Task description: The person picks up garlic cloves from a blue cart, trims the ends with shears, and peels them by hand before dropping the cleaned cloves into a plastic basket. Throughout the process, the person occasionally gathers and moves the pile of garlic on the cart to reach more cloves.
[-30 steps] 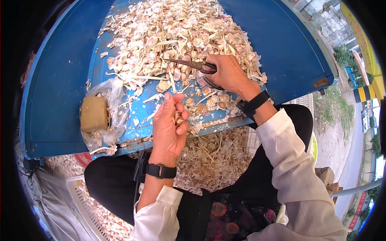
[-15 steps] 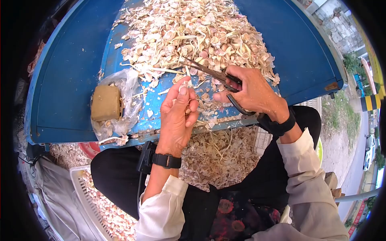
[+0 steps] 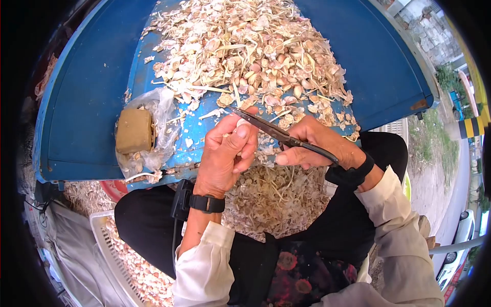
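My right hand (image 3: 319,146) is closed round a pair of dark scissors (image 3: 273,129), their blades pointing left across the fingertips of my left hand (image 3: 230,146). Between the thumb and fingers of that left hand is a small pale garlic clove (image 3: 242,123), mostly covered by the fingers. Just beyond both hands, a heap of garlic cloves, skins and dry stalks (image 3: 245,46) lies on the blue metal surface (image 3: 197,123). Loose scraps of skin are scattered near my fingers.
A brown block (image 3: 134,130) sits in a clear plastic bag (image 3: 166,110) at the left. Below left, a white crate (image 3: 105,240) holds many cloves. Skins and stalks (image 3: 276,199) lie between my knees. A red basin (image 3: 113,189) shows partly under the blue edge.
The scissors have come down and closer to my left hand, with their blades now across its fingertips. My right hand has moved lower and turned. Both hands stay over the near edge.
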`<state>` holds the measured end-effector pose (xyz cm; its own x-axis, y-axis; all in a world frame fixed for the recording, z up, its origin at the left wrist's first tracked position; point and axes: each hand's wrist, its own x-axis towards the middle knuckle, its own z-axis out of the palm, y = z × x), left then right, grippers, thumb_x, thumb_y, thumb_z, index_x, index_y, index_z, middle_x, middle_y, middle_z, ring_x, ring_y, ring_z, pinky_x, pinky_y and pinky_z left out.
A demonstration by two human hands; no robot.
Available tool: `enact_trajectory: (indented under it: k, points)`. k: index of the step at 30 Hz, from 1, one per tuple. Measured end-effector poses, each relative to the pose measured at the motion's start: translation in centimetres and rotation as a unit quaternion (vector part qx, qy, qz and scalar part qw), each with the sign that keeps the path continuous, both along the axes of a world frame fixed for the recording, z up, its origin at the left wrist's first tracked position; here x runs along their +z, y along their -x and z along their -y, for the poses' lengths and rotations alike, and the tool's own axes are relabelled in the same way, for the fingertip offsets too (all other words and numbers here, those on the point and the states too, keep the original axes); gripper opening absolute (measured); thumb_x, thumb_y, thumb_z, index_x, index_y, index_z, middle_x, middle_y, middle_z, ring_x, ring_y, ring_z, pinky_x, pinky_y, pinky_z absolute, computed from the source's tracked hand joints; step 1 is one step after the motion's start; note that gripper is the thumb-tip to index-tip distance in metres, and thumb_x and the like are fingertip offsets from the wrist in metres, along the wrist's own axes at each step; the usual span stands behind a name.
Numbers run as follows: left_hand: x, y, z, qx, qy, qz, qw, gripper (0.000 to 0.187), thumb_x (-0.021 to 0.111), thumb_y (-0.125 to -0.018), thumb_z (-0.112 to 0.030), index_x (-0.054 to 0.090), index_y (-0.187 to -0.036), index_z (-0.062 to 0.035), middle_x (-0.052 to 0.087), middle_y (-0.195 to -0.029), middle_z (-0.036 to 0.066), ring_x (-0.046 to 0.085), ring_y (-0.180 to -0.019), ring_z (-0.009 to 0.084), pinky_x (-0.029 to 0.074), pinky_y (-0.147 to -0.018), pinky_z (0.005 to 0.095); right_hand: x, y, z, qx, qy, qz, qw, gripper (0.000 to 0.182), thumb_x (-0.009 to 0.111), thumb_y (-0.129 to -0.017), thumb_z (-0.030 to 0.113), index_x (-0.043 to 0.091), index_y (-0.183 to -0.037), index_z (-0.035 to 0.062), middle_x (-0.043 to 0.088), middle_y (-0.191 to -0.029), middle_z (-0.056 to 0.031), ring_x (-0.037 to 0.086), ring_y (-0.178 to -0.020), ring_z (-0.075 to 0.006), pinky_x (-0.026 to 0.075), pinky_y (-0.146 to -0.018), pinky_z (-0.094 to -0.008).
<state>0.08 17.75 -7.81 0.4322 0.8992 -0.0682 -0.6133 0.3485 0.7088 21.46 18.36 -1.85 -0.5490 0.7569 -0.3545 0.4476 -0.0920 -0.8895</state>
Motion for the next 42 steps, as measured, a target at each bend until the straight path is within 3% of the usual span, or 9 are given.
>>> enact_trajectory:
  k: [5,10,14,18,22,26,31,38,42]
  points:
    - [-0.3,-1.0,0.0,0.061,0.037,0.055,0.996,0.033,0.06,-0.095,-0.02,0.052,-0.123,-0.004,0.055,-0.093,0.005,0.047,-0.066,0.0057,0.029,-0.039,0.0135,-1.4,-2.6,-5.2,-0.195,-0.112,0.0,0.974,0.04,0.077,-0.079,0.038,0.059,-0.068,0.0037,0.051,-0.054,0.0,0.052,-0.049,-0.008,0.037,-0.044,-0.024]
    - [-1.7,-1.3,-0.9,0.118,0.114,0.119,0.979,0.019,0.056,-0.098,-0.026,0.054,-0.1,-0.0072,0.056,-0.094,0.006,0.052,-0.07,0.0079,0.031,-0.038,0.0133,-5.1,-0.1,-9.7,-0.134,-0.371,0.312,0.864,0.028,0.075,-0.074,0.019,0.057,-0.073,-0.0028,0.057,-0.059,-0.0147,0.057,-0.055,-0.0242,0.044,-0.053,-0.0346]
    - [-2.3,-1.3,-1.1,0.151,0.155,0.129,0.968,0.021,0.055,-0.099,-0.029,0.052,-0.095,-0.0083,0.056,-0.087,0.004,0.051,-0.067,0.0084,0.032,-0.038,0.014,-4.2,1.4,-9.9,-0.074,-0.276,0.24,0.928,0.016,0.064,-0.074,0.011,0.064,-0.079,-0.0046,0.062,-0.07,-0.0263,0.063,-0.069,-0.0416,0.048,-0.064,-0.045]
    - [-2.5,-1.3,-1.2,0.164,0.155,0.137,0.965,0.021,0.055,-0.099,-0.027,0.054,-0.102,-0.0063,0.055,-0.083,0.004,0.053,-0.067,0.0097,0.035,-0.038,0.0137,-5.0,3.2,-11.1,-0.154,-0.382,0.184,0.892,0.028,0.073,-0.076,0.021,0.058,-0.075,-0.0029,0.056,-0.062,-0.0208,0.05,-0.053,-0.0308,0.042,-0.055,-0.0414]
    - [-2.6,-1.4,-1.3,0.186,0.165,0.09,0.964,0.021,0.059,-0.097,-0.024,0.054,-0.105,-0.0048,0.058,-0.088,0.006,0.056,-0.071,0.0104,0.04,-0.043,0.0157,-6.7,5.7,-12.0,-0.125,-0.415,0.312,0.846,0.016,0.067,-0.073,0.014,0.062,-0.074,-0.0016,0.061,-0.067,-0.0228,0.061,-0.064,-0.0418,0.047,-0.059,-0.0457]
    - [-2.0,-1.3,-1.3,0.192,0.17,0.085,0.963,0.027,0.06,-0.096,-0.025,0.054,-0.111,-0.0033,0.061,-0.097,0.008,0.06,-0.077,0.0128,0.045,-0.049,0.0164,-4.9,5.1,-11.8,-0.119,-0.399,0.26,0.871,0.016,0.067,-0.071,0.013,0.063,-0.076,-0.0014,0.061,-0.069,-0.0245,0.06,-0.063,-0.0407,0.048,-0.06,-0.044]
    - [-0.2,-2.4,-2.1,0.185,0.238,0.094,0.949,0.035,0.054,-0.099,-0.032,0.054,-0.118,-0.0025,0.063,-0.099,0.009,0.063,-0.083,0.0166,0.046,-0.054,0.0168,0.0,3.9,-9.5,-0.043,-0.217,0.052,0.974,0.015,0.072,-0.081,0.014,0.063,-0.075,0.0024,0.058,-0.063,0.0032,0.047,-0.059,-0.002,0.036,-0.051,-0.022]
    - [-3.0,-2.1,-2.1,0.125,0.175,0.199,0.956,0.024,0.059,-0.096,-0.018,0.056,-0.112,-0.0008,0.06,-0.096,0.01,0.06,-0.079,0.0153,0.044,-0.048,0.0164,-2.9,-2.8,-9.5,-0.003,-0.372,0.3,0.878,0.019,0.074,-0.078,0.013,0.059,-0.073,0.002,0.056,-0.06,-0.0004,0.045,-0.057,-0.0066,0.034,-0.05,-0.0274]
    - [-2.9,-2.5,-1.5,0.124,0.156,0.13,0.971,0.023,0.061,-0.095,-0.016,0.057,-0.112,-0.0025,0.059,-0.091,0.006,0.057,-0.076,0.0118,0.04,-0.046,0.0163,-4.7,-3.0,-8.6,-0.045,-0.371,0.269,0.888,0.023,0.076,-0.076,0.015,0.058,-0.071,0.0019,0.057,-0.061,-0.0006,0.045,-0.057,-0.0075,0.036,-0.052,-0.0287]
